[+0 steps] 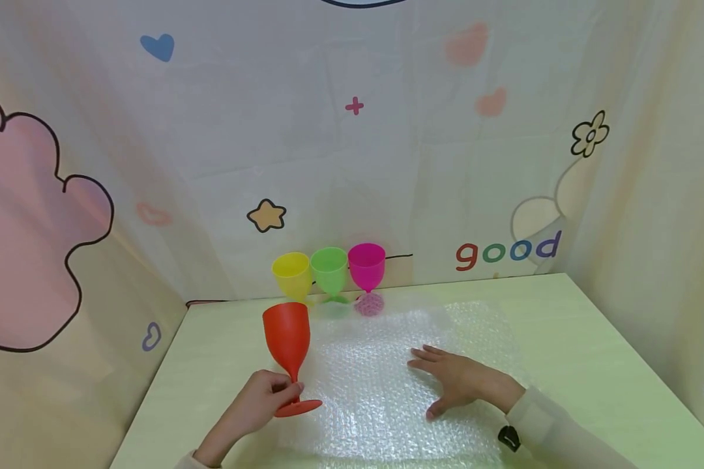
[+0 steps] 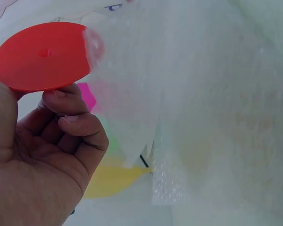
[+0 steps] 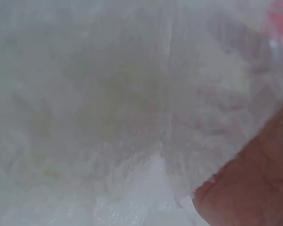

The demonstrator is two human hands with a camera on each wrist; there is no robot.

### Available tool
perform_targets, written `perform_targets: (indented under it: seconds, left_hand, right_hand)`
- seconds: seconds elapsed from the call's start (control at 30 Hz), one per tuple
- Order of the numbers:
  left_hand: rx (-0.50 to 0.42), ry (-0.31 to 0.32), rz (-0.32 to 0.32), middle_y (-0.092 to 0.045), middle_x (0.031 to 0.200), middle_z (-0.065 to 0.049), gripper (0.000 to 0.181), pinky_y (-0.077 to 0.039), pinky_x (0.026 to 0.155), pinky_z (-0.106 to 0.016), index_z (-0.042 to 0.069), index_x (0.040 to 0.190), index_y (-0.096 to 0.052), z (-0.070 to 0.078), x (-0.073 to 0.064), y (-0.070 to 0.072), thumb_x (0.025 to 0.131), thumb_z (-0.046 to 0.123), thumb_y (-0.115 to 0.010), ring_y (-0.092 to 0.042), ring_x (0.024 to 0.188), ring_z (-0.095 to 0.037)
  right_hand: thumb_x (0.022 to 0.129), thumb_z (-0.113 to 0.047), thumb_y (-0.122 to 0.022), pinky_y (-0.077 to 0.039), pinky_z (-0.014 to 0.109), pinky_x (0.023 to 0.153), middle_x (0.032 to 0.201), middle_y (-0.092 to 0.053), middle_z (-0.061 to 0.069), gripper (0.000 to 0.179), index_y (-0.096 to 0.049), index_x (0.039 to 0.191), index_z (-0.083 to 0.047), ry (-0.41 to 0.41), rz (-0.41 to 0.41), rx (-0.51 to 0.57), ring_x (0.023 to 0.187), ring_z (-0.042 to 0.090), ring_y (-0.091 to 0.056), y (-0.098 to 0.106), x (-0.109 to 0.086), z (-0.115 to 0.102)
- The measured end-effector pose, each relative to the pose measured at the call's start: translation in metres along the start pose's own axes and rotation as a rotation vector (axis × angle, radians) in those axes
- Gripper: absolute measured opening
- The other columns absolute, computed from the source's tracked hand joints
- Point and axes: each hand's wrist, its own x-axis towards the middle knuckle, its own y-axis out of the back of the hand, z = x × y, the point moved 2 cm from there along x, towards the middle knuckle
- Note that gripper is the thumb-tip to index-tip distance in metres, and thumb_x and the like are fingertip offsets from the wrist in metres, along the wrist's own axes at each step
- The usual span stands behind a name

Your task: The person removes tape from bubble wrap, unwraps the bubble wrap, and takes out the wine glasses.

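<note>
In the head view, the red goblet (image 1: 287,345) is being gripped by its stem in the left hand (image 1: 257,405), tilted, at the bubble wrap's (image 1: 399,384) nine o'clock edge; the wrap is being pressed flat on the table (image 1: 586,339) by the open-fingered right hand (image 1: 454,381). Wrapping is judged not begun; three goblets (image 1: 328,270) are being left standing at twelve o'clock. In the left wrist view, curled fingers (image 2: 78,125) are being shown beneath the red base (image 2: 40,56). In the right wrist view, only blurred wrap (image 3: 108,103) is being shown.

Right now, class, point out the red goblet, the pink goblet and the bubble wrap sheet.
red goblet (image 1: 286,339), head view, on its bowl.
pink goblet (image 1: 366,266), head view, on its bowl.
bubble wrap sheet (image 1: 381,404), head view, bare middle between the hands.
</note>
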Motion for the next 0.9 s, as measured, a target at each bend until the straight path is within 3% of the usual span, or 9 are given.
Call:
perform_targets:
  seconds: [0.5,0.9]
  left_hand:
    - [0.047,0.073,0.203,-0.043,0.054,0.004,0.031,-0.028,0.050,-0.019,0.015,0.067,-0.066,-0.016,0.002,0.045,0.093,0.032,-0.067,-0.037,0.055,-0.008]
    - [0.140,0.080,0.335,-0.046,0.057,0.002,0.028,-0.032,0.052,-0.021,0.014,0.074,-0.069,-0.040,0.017,0.070,0.094,0.032,-0.065,-0.041,0.059,-0.013]
  right_hand:
    - [0.068,-0.060,-0.079,-0.031,0.056,0.116,0.163,-0.027,0.005,0.099,-0.042,0.150,-0.019,0.000,-0.006,0.017,0.150,0.033,-0.025,0.001,-0.003,0.000]
    - [0.071,-0.058,-0.077,-0.031,0.056,0.117,0.163,-0.027,0.005,0.096,-0.041,0.150,-0.019,-0.003,-0.024,0.022,0.151,0.032,-0.024,0.003,-0.005,0.000]
